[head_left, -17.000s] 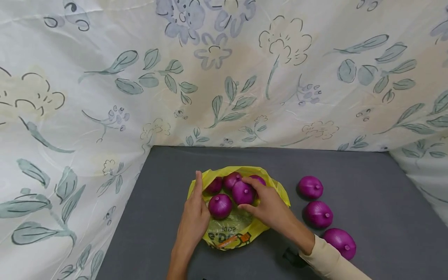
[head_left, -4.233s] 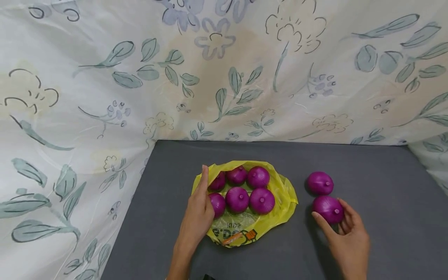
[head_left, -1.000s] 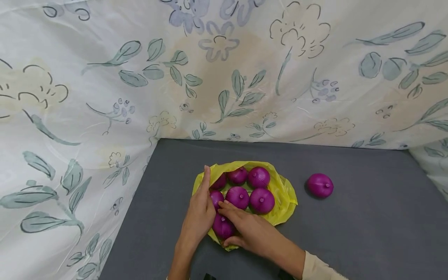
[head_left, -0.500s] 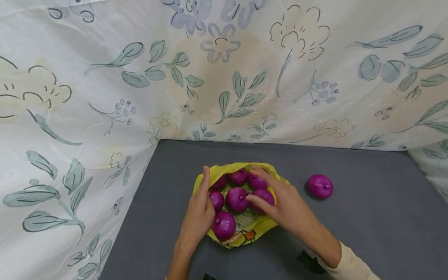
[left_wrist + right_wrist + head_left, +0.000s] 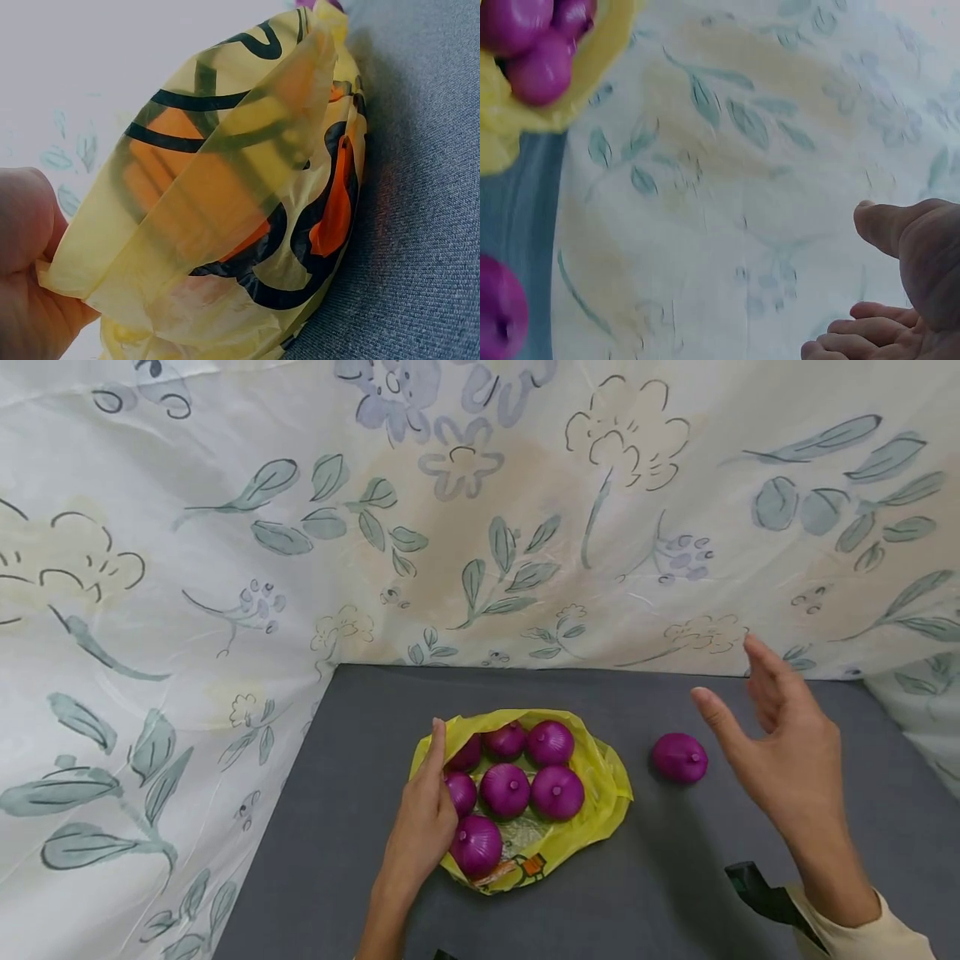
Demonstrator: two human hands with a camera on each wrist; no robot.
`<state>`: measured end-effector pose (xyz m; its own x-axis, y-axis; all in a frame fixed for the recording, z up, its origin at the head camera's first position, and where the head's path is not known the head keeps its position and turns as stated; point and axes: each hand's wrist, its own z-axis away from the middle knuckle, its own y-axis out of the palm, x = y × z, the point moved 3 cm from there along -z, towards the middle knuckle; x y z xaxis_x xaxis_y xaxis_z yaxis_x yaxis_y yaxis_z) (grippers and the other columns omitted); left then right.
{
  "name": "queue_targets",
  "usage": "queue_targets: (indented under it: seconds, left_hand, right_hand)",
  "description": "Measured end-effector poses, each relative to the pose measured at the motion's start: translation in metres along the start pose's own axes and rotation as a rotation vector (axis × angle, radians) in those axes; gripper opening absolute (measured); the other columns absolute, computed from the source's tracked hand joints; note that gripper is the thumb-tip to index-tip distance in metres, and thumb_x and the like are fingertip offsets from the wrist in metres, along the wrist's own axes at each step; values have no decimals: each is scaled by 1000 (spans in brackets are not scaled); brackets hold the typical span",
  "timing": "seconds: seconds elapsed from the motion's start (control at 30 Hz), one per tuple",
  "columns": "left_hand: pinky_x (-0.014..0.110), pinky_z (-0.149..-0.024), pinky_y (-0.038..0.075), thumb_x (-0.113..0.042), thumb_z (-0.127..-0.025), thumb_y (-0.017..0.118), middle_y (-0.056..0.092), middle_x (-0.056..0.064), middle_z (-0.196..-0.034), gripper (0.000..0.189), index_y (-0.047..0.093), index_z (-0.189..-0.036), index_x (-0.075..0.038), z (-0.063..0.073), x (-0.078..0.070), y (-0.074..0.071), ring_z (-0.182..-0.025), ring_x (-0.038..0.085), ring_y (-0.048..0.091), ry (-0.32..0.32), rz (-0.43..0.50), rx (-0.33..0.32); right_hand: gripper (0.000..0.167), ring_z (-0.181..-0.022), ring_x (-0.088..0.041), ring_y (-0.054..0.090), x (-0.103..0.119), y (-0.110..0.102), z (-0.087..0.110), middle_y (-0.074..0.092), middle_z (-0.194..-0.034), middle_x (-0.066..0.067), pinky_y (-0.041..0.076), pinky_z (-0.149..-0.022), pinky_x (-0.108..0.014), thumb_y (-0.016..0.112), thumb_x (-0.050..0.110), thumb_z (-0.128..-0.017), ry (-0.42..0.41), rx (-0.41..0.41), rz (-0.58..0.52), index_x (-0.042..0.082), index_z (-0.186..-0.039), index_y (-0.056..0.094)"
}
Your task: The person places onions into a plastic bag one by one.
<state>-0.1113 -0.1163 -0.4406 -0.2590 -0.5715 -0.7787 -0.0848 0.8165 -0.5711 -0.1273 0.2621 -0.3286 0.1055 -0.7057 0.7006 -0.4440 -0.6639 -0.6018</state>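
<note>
A yellow plastic bag [image 5: 609, 802] lies with its mouth facing up, and several purple onions [image 5: 505, 791] sit inside it. My left hand [image 5: 422, 818] grips the bag's left edge; the left wrist view shows the printed bag film [image 5: 187, 187] pinched at the hand [image 5: 34, 262]. One onion [image 5: 678, 757] rests on the table to the right of the bag. Just right of that onion, my right hand [image 5: 787, 752] hovers with thumb and fingers spread, holding nothing. In the right wrist view, that hand [image 5: 900, 277] is apart from the onion [image 5: 501, 307].
The dark grey tabletop [image 5: 352, 752] ends at a floral cloth [image 5: 480, 527] hanging behind and at the sides. A black strap [image 5: 761, 889] is at the right wrist, by a cream sleeve [image 5: 862, 935].
Onions right of the bag went from three to one while more came into it. Over the last second my right hand let go of an onion in the bag and moved right. My left hand stayed.
</note>
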Motion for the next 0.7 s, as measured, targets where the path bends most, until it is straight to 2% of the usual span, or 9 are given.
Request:
queue_targets:
  seconds: [0.17, 0.33, 0.53, 0.7]
  left_hand:
    - [28, -57, 40, 9, -103, 48, 31, 1, -173, 87, 12, -171, -31, 0, -1, 1, -77, 19, 46, 1, -8, -6]
    - [27, -53, 37, 8, -103, 47, 32, 1, -172, 87, 12, -171, -32, 0, -2, 2, -64, 11, 35, -12, 1, -4]
    - [24, -48, 32, 8, -103, 48, 35, 4, -170, 87, 11, -171, -32, 0, -3, 3, -54, 4, 23, -22, 7, 5]
    - [25, -49, 33, 9, -103, 48, 37, 4, -169, 88, 11, -171, -32, -1, -3, 4, -56, 6, 26, -21, 6, 5]
  right_hand:
    - [78, -147, -12, 45, -17, -22, 0, 38, -165, 13, 36, -116, -23, 77, 32, -99, 130, -103, -29, 41, -164, 35]
    - [77, -151, -10, 37, -32, -31, 2, 32, -167, 11, 33, -120, -28, 73, 30, -101, 190, -168, -50, 35, -166, 32]
    - [75, -149, -9, 40, -56, -29, 8, 37, -167, 8, 35, -117, -24, 75, 31, -99, 293, -215, -128, 28, -165, 38]
    - [73, -147, -10, 44, -77, -24, 14, 40, -165, 5, 37, -111, -17, 77, 28, -98, 345, -240, -216, 26, -162, 43]
